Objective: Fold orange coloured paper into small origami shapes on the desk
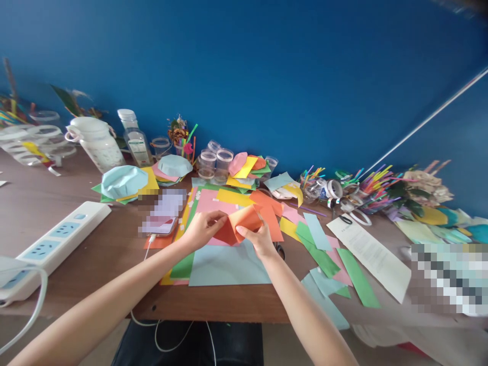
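Note:
An orange paper sheet (239,223), folded into a loose angled shape, is held up above the table. My left hand (204,230) pinches its left side between thumb and fingers. My right hand (256,236) grips the right side, with the thumb on top. Beneath both hands lie overlapping sheets of pale blue, pink, green and yellow paper (229,267). Another orange sheet (271,218) sits just behind my right hand. A phone with a blurred screen (163,218) lies left of my left hand, its charging cable trailing toward the table's front edge.
A white power strip (57,244) lies at the left. Green and blue paper strips (358,277) and a printed sheet (368,256) spread to the right. Clear cups (215,160), folded paper bowls (124,182), coloured straws (375,183) and tape rolls line the blue wall.

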`<state>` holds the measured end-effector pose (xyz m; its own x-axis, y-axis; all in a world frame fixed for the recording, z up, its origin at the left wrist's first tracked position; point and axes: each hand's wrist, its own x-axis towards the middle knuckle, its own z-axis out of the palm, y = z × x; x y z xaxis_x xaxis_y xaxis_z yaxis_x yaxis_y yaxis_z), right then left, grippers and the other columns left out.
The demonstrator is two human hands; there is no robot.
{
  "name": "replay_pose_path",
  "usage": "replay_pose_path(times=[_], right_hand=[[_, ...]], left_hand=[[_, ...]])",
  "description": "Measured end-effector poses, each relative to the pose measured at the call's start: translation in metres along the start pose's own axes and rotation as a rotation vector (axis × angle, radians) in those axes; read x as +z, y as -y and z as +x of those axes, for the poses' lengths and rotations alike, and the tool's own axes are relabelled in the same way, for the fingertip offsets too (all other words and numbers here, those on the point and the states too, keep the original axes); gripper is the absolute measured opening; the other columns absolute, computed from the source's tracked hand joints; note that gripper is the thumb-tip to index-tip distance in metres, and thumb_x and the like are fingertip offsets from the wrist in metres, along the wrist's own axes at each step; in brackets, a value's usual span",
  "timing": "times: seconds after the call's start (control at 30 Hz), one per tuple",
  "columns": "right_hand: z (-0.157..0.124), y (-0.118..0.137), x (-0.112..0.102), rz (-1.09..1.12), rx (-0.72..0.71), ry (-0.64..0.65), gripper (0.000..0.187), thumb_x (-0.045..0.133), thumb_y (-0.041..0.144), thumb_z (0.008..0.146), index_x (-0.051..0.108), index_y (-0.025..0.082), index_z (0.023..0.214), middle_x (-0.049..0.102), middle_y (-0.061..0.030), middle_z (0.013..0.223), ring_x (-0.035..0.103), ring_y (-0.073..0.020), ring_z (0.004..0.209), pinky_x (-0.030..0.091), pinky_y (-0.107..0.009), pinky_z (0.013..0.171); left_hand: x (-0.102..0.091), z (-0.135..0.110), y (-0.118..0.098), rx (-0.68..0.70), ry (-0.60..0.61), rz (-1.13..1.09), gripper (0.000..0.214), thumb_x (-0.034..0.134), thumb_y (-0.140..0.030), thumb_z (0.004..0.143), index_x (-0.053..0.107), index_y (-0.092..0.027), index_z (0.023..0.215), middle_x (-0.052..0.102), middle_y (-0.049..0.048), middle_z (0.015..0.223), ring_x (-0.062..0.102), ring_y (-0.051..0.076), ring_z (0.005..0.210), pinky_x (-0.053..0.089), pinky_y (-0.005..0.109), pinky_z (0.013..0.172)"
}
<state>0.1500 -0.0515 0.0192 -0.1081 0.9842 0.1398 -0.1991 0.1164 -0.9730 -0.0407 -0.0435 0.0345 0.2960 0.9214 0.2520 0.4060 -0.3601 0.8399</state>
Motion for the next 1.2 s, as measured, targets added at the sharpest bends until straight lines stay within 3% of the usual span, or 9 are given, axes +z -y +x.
replay_pose_path(times=[0.33, 0.57, 0.77, 1.03, 1.2], right_hand=[[-0.002, 0.007, 0.001, -0.006, 0.053, 0.023, 0.042, 0.08, 0.032, 0.06, 0.065, 0.02, 0.098, 0.071, -0.0044, 0.092, 0.068, -0.0241, 0.087, 0.056, -0.038, 0.08], [-0.001, 0.0, 0.0, -0.038, 0.014, -0.014, 0.044, 0.08, 0.03, 0.061, 0.065, 0.021, 0.101, 0.07, -0.0024, 0.091, 0.068, -0.0208, 0.081, 0.056, -0.034, 0.075], [-0.005, 0.008, 0.006, -0.209, -0.112, -0.11, 0.029, 0.077, 0.031, 0.065, 0.065, 0.021, 0.09, 0.07, -0.0017, 0.081, 0.066, -0.0193, 0.073, 0.056, -0.032, 0.069], [-0.006, 0.011, 0.009, -0.226, -0.137, -0.122, 0.033, 0.075, 0.03, 0.066, 0.063, 0.02, 0.095, 0.07, -0.0025, 0.083, 0.067, -0.0195, 0.074, 0.056, -0.032, 0.069], [-0.003, 0.015, 0.008, -0.207, -0.127, -0.119, 0.03, 0.074, 0.031, 0.067, 0.063, 0.02, 0.092, 0.07, -0.0036, 0.084, 0.067, -0.0202, 0.076, 0.055, -0.033, 0.073]], left_hand=[[-0.002, -0.003, 0.0, 0.04, 0.004, 0.051, 0.028, 0.049, -0.032, 0.085, 0.069, -0.013, 0.08, 0.069, 0.0025, 0.071, 0.057, 0.012, 0.059, 0.043, 0.019, 0.056], [0.004, -0.006, -0.004, -0.023, -0.111, 0.164, 0.025, 0.051, -0.032, 0.085, 0.071, -0.018, 0.086, 0.069, -0.0002, 0.067, 0.056, 0.01, 0.05, 0.041, 0.02, 0.052], [0.005, -0.005, -0.001, -0.134, 0.034, 0.031, 0.025, 0.055, -0.035, 0.081, 0.067, -0.017, 0.093, 0.071, 0.0037, 0.083, 0.065, 0.014, 0.06, 0.047, 0.021, 0.054], [0.002, -0.003, -0.002, -0.102, 0.154, -0.024, 0.02, 0.056, -0.033, 0.078, 0.064, -0.015, 0.083, 0.065, 0.0004, 0.067, 0.058, 0.012, 0.056, 0.041, 0.02, 0.049], [0.002, -0.005, 0.005, -0.112, 0.178, 0.056, 0.03, 0.055, -0.04, 0.08, 0.058, -0.016, 0.062, 0.057, -0.0022, 0.052, 0.052, 0.011, 0.047, 0.034, 0.019, 0.043]])
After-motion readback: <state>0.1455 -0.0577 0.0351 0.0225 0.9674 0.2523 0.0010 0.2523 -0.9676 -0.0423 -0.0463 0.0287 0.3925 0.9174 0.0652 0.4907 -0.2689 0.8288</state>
